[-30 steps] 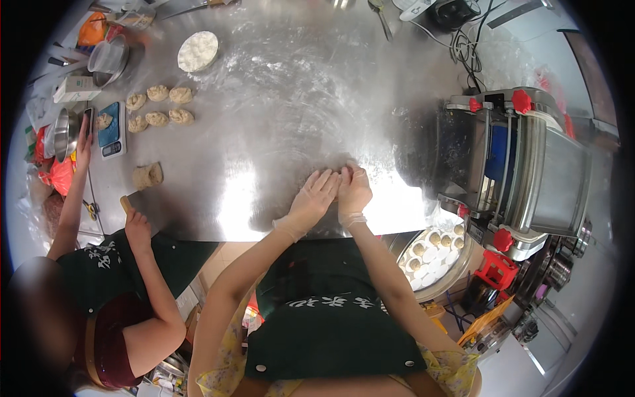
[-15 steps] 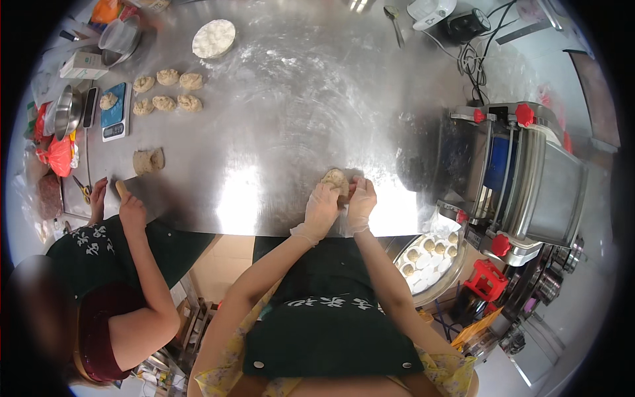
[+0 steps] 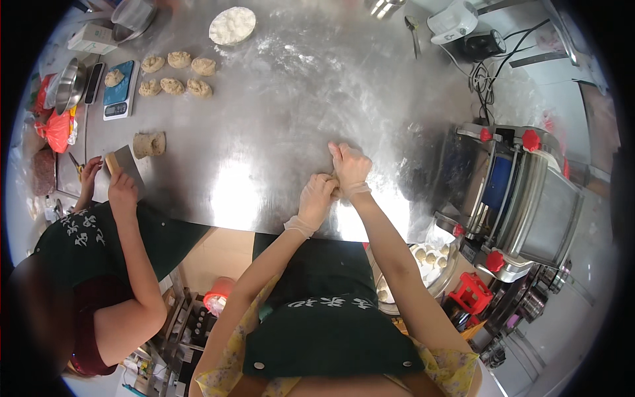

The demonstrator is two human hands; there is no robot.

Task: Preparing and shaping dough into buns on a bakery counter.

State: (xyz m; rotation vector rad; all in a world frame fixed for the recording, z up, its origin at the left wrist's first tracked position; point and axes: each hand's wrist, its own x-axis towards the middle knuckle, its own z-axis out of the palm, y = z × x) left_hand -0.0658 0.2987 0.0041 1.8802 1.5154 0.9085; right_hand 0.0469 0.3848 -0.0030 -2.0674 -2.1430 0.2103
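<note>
In clear plastic gloves, both hands work a piece of dough (image 3: 337,192) low on the steel table, close to its front edge. My left hand (image 3: 317,200) curls its fingers round the dough's left side. Pressed against the dough from above and right is my right hand (image 3: 352,170), its fingers folded in and its thumb pointing away from me. Most of the dough is hidden under the two hands.
Dough lumps (image 3: 173,86) sit in two rows at the left, near a scale (image 3: 119,92) bearing one more. A person's hand (image 3: 122,188) holds a dough scraper (image 3: 126,169) near a dough log (image 3: 149,144). A flour bowl (image 3: 232,26) stands far off; a roller machine (image 3: 522,192) stands right.
My right hand has moved up and over the dough, from pinching its right side to pressing on it. The dough is now mostly covered. The other person's scraper has been lifted and turned.
</note>
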